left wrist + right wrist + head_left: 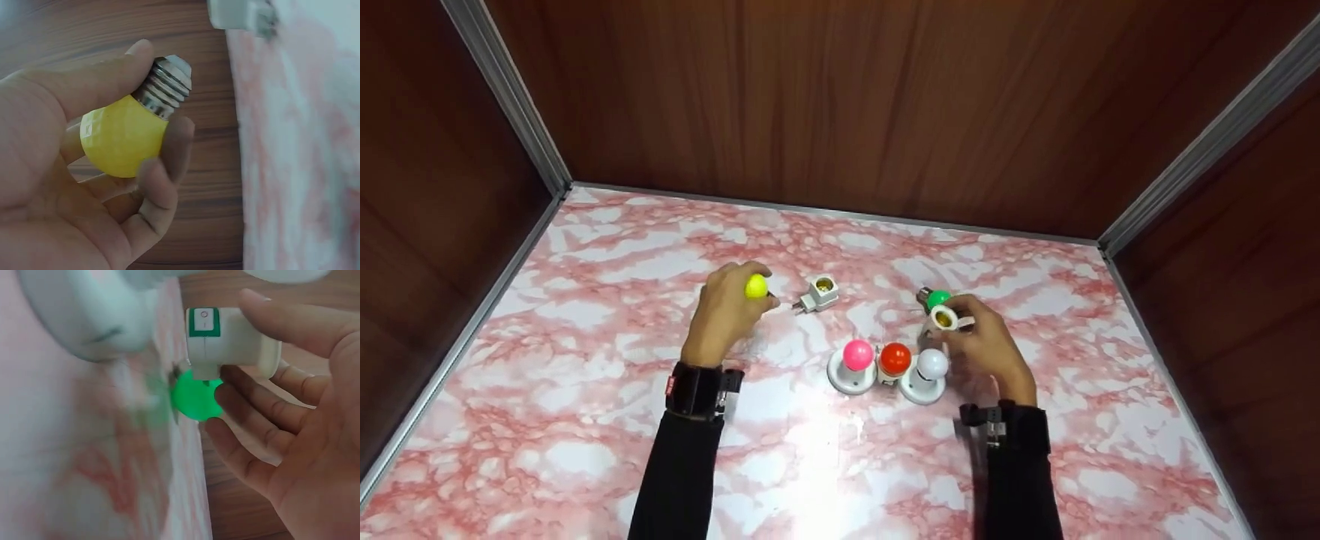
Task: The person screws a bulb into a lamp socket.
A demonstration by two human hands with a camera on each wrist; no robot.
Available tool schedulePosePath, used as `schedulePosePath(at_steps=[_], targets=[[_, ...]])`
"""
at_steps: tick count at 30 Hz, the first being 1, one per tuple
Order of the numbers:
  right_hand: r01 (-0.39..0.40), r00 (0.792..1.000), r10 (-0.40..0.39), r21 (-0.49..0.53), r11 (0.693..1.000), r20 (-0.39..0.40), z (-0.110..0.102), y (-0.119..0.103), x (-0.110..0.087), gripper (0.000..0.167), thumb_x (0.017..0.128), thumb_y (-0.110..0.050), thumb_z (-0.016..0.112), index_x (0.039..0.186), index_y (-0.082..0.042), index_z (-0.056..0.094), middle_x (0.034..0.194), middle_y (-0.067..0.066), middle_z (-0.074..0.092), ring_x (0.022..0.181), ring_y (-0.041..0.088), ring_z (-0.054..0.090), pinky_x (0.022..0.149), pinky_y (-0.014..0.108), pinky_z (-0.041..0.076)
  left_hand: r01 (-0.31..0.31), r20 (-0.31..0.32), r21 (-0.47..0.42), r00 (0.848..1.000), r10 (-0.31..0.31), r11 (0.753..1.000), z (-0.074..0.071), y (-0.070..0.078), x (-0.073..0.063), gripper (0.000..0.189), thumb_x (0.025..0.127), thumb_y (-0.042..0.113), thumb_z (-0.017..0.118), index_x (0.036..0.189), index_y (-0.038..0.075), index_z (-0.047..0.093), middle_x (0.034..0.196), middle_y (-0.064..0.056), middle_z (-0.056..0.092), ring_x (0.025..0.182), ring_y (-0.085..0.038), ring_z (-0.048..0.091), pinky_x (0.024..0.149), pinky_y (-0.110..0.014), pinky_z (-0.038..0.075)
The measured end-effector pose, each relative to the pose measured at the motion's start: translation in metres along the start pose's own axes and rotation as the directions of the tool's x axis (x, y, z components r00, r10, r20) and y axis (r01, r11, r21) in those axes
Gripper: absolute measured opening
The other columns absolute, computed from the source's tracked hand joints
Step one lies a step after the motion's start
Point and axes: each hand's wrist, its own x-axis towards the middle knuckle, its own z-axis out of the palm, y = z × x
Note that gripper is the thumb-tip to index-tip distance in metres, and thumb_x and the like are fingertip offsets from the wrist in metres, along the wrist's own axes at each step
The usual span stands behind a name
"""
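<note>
My left hand [727,307] grips a yellow light bulb [118,135] above the table. In the left wrist view its metal screw base sticks out between thumb and fingertips. My right hand [988,346] pinches a white bulb socket [233,337] with a green-framed switch on its side. The socket's round mouth faces up in the head view. Just beyond it lies a green bulb [937,298], partly covered by the socket and fingers in the right wrist view. Between the hands, nearer the left one, a white plug-in socket [823,294] lies with its opening up.
In front of the hands stand a pink bulb [858,354], a red bulb [895,358] and a white bulb [933,364] in a close row. The pink and white ones sit on round white bases. Dark wood panels [840,105] enclose the marbled table [585,405] at back and sides.
</note>
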Motion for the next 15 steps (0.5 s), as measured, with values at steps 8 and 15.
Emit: schedulePosePath(at_steps=[8,15], targets=[[0.096,0.979,-0.056,0.199,0.975,-0.197,-0.012,-0.020,-0.011,0.040,0.093,-0.004,0.078,0.130,0.002,0.064,0.124,0.008,0.069,0.115,0.014,0.066,0.098,0.020,0.056,-0.078,-0.073,-0.088,0.995,0.072,0.993,-0.007,0.018,-0.004,0.039,0.087,0.019,0.086,0.124,0.011,0.075,0.126,-0.014,0.075,0.113,-0.033,0.068,0.097,-0.046,0.057],[0.218,0.964,-0.157,0.300,0.929,-0.216,-0.012,-0.042,-0.018,0.040,0.090,0.008,0.075,0.127,0.007,0.062,0.114,-0.008,0.069,0.112,0.006,0.070,0.087,0.020,0.063,-0.144,-0.151,-0.232,0.982,0.110,0.962,-0.008,0.028,-0.006,0.036,0.090,0.016,0.084,0.125,0.011,0.074,0.126,-0.012,0.076,0.109,-0.030,0.068,0.095,-0.039,0.052]])
